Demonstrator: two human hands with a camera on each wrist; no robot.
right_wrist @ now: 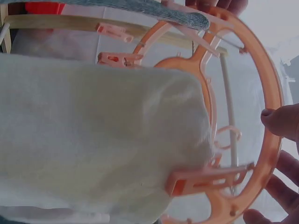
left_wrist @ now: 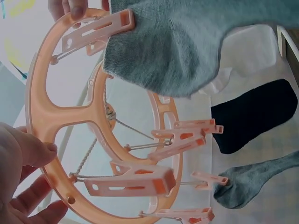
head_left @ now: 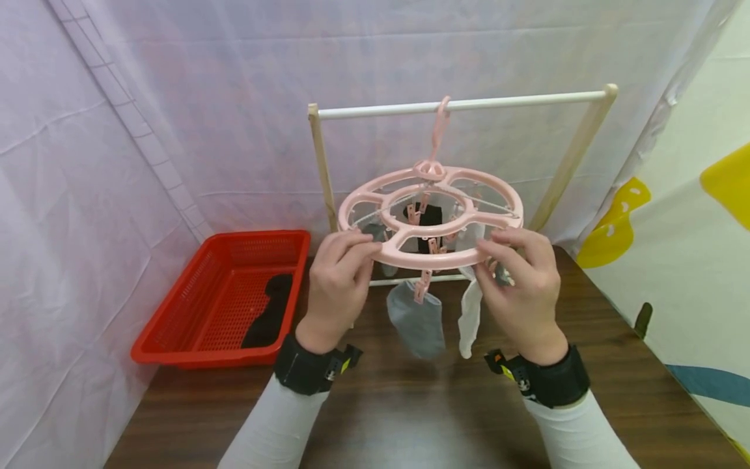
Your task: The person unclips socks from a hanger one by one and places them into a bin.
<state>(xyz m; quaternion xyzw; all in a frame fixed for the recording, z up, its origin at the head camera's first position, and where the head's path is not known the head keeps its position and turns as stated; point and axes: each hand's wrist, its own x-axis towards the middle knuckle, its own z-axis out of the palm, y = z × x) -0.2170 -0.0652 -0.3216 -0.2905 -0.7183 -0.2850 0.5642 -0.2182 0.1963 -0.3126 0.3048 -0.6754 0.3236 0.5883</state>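
A round pink clip hanger (head_left: 430,218) hangs by its hook from the white rail of a small wooden rack (head_left: 463,104). My left hand (head_left: 338,277) grips the ring's near left rim, and my right hand (head_left: 518,277) grips the near right rim. From the near clips hang a grey sock (head_left: 417,322) and a white sock (head_left: 471,312); a black sock (head_left: 430,218) hangs behind the ring. The left wrist view looks up at the ring (left_wrist: 44,116), its clips (left_wrist: 131,182), the grey sock (left_wrist: 173,46) and the black sock (left_wrist: 254,114). The white sock (right_wrist: 93,144) fills the right wrist view, held by a clip (right_wrist: 205,179).
A red plastic basket (head_left: 225,296) stands at the table's left with dark socks (head_left: 269,312) inside. The dark wooden table (head_left: 422,404) runs toward me. White sheeting hangs behind and to the left; a patterned sheet (head_left: 691,260) hangs to the right.
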